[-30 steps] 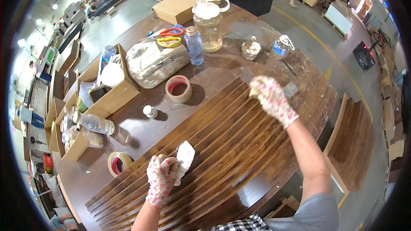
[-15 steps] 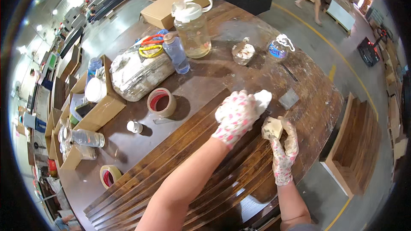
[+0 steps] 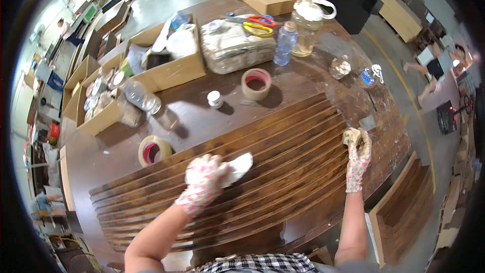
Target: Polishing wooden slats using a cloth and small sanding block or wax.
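- A large round dark-brown wooden work table (image 3: 192,121) fills the view, seen from above, cluttered along its far half.
- A set of long dark-stained wooden slats (image 3: 283,146), laid side by side and touching, lies across the near half of the table. Their surfaces look evenly brown and slightly glossy; whether any part is unfinished cannot be told, so the wiping seems well along but not clearly done.
- Open brown cardboard boxes (image 3: 166,71) holding bottles and jars stand at the far left, well apart from the slats.
- A bundle wrapped in clear plastic (image 3: 235,45) lies beyond the slats, with red and yellow scissors (image 3: 257,23) on top of it.
- A clear jug with a white lid (image 3: 308,25) and a clear plastic bottle (image 3: 284,43) stand beside the bundle.
- The left hand (image 3: 204,184), in a white glove with pink flowers, presses a white folded cloth (image 3: 237,167) flat on the middle slats, fingers closed over it.
- The right hand (image 3: 357,159), gloved alike, grips a small tan sponge-like pad (image 3: 351,135) at the slats' right end.
- Two rolls of beige tape lie near: one (image 3: 256,83) beyond the slats, one (image 3: 154,150) just at their left end.
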A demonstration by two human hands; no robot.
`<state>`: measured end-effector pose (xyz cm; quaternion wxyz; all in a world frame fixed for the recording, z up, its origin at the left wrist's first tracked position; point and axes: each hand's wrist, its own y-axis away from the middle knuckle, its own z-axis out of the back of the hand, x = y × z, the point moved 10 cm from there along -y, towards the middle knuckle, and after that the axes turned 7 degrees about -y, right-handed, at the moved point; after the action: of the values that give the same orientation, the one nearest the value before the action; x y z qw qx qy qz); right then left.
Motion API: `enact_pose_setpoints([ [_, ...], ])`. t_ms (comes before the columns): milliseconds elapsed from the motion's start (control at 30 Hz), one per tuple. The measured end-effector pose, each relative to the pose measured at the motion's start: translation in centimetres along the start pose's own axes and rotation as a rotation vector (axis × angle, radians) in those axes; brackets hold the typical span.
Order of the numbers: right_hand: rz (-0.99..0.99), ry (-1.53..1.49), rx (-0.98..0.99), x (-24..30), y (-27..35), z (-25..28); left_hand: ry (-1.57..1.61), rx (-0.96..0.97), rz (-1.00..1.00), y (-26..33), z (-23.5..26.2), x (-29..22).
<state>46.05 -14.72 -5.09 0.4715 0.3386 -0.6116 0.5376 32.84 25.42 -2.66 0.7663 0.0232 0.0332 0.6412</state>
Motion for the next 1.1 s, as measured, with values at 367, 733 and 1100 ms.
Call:
enact_pose_setpoints([
  [367,0.099,-0.099,0.304,11.7,8.8,-18.2,-0.111,-0.249,0.412,31.1,0.7,25.5],
  [733,0.548,-0.053,1.189,26.3,39.9,-49.7,0.711,-0.905,1.218,63.0,-5.0,43.7],
  [1100,0.764,-0.051,1.415,30.8,56.0,-64.3,1.119,-1.093,1.423,66.3,-8.7,37.0],
])
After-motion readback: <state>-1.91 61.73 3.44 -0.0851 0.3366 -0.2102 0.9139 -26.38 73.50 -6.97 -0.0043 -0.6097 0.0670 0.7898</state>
